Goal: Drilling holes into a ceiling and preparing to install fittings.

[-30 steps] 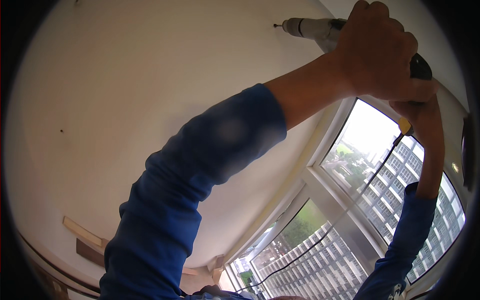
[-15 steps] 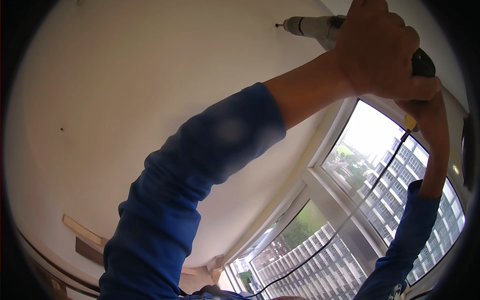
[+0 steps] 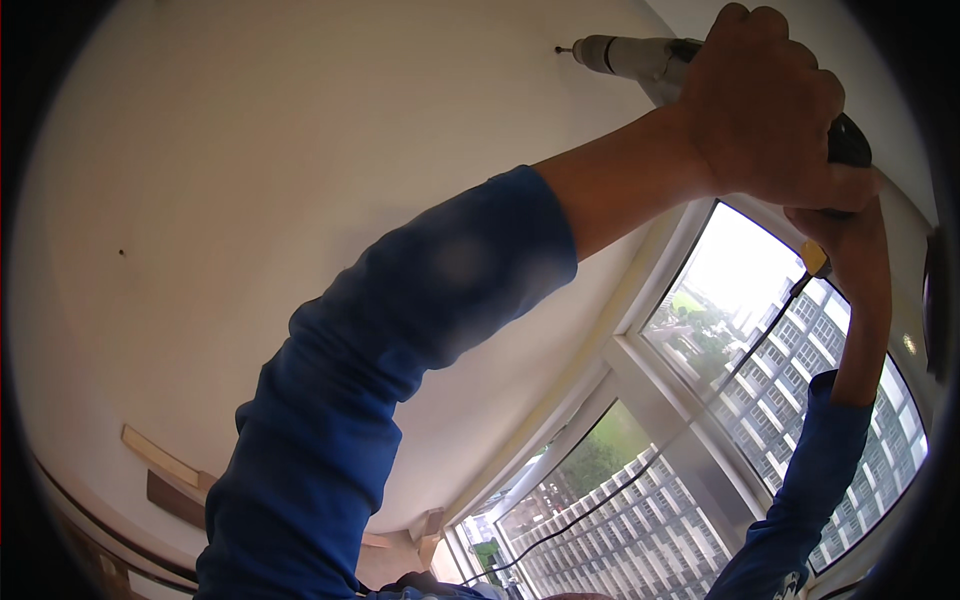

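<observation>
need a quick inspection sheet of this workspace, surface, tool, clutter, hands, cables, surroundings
Surface: pale surface, ceiling or wall unclear; small dark spot at left
Job's things: drill, its bit pointing at the surface; contact too small to confirm
Clutter: nothing seen
Hands: left hand wrapped around the drill; right hand just below, grip partly hidden
Cables: dark cable hanging across the window
Surroundings: buildings outside; wooden strip at lower left

Window frame (image 3: 720, 500), pale buildings (image 3: 645, 532) outside, trees (image 3: 590, 462)
</observation>
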Available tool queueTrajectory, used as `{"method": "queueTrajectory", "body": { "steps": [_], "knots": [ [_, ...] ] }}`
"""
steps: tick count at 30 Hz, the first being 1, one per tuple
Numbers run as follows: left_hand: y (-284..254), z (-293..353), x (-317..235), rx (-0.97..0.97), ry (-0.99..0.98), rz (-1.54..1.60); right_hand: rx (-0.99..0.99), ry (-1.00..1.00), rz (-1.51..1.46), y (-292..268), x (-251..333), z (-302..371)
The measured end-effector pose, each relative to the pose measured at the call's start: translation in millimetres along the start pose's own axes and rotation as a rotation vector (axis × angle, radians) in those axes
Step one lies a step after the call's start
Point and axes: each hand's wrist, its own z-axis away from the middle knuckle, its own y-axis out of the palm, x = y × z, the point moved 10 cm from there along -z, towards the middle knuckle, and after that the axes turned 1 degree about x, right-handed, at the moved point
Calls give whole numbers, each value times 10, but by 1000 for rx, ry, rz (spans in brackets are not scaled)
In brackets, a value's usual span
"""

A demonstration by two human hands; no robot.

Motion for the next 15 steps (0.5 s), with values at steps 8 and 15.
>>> {"method": "queueTrajectory", "body": {
  "steps": [8,15],
  "knots": [
    [-75,-2,7,-131,-40,-65,0,-100,26,-65,195,-38],
    [-71,36,-11,-205,7,-73,62,-30,77,-67,141,-75]
  ]
}}
